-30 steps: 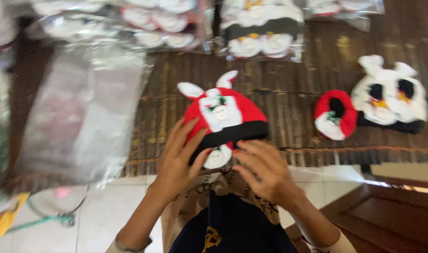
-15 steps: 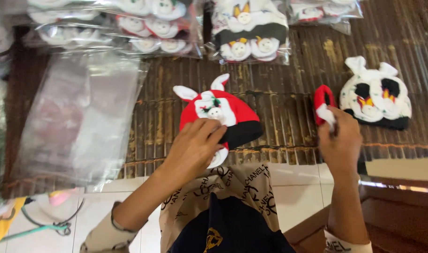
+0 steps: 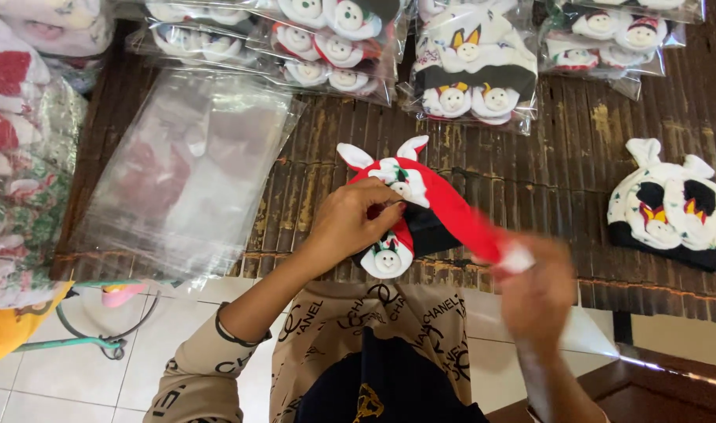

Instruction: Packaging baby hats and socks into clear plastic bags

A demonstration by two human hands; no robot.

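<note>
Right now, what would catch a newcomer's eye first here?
The red hat with white ears, mid-mat, pinned by the left hand while the blurred right hand brings a small red piece to its right edge. Next, the white hat far right and the clear bags at left.

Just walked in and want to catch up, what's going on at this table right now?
A person sits at a slatted wooden table. Their left hand pinches a red baby hat with white bunny ears, while the right hand, blurred, holds a small red and white piece beside it. A white bunny hat lies to the right, a stack of clear plastic bags to the left, and bagged hats line the far edge.
</note>
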